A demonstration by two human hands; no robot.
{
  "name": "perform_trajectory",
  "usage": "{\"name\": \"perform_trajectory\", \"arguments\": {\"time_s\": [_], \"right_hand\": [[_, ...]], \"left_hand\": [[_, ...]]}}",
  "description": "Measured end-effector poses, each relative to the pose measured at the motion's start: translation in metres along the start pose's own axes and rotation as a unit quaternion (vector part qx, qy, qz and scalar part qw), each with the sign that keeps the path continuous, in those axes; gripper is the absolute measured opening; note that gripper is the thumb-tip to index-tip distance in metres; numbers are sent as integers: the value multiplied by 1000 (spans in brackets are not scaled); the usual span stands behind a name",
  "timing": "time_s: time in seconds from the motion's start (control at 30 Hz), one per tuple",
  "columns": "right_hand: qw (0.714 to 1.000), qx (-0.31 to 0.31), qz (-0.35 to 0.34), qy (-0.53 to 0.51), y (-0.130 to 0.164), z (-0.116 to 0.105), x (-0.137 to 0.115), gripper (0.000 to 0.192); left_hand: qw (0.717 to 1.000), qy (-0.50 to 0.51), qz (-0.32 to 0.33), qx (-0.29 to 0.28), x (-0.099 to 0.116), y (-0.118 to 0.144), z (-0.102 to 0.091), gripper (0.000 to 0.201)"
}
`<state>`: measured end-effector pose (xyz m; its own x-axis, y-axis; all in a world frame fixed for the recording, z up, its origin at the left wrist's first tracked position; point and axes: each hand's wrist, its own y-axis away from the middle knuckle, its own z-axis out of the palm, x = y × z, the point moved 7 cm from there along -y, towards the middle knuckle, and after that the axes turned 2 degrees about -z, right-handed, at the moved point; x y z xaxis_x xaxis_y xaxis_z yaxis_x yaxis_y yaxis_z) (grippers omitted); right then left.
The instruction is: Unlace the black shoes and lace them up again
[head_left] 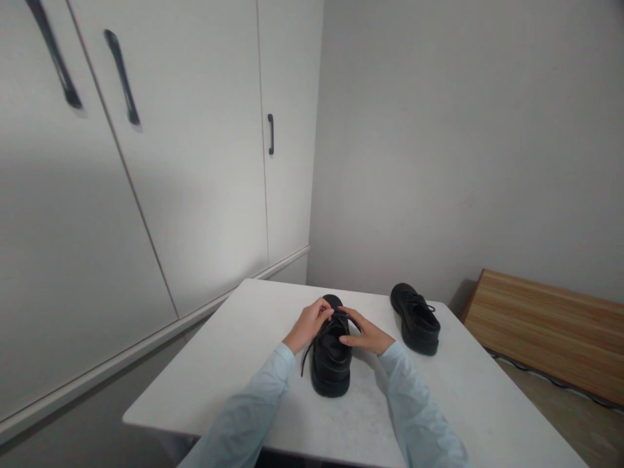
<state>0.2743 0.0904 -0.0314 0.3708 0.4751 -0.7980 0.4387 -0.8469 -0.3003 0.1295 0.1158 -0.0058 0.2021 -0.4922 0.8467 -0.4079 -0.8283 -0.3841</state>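
Near the middle of the white surface (234, 364), a black shoe (331, 364) is stood with its toe pointing away from the person. Its laces (322, 328) are pinched on one side by the left hand (307, 324) and on the other by the right hand (366, 335), fingers closed on the strands over the tongue. Even tension is best kept on both ends, with the shoe held flat so it is not dragged. A second black shoe (415, 318) is set well apart to the right.
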Motion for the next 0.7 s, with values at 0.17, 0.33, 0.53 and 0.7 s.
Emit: {"name": "perform_trajectory", "arguments": {"time_s": [0.17,0.33,0.53,0.7], "right_hand": [[1000,0,6,-3,0,1,1,77],[1000,-1,7,-5,0,1,2,77],[1000,-1,11,7,1,0,0,76],[1000,-2,16,17,0,0,-1,77]], "left_hand": [[995,88,-10,-52,4,0,3,20],[989,130,-3,-72,3,0,3,21],[984,176,-13,-23,-6,-3,-2,23],[982,188,-4,-15,-2,-4,-4,22]]}}
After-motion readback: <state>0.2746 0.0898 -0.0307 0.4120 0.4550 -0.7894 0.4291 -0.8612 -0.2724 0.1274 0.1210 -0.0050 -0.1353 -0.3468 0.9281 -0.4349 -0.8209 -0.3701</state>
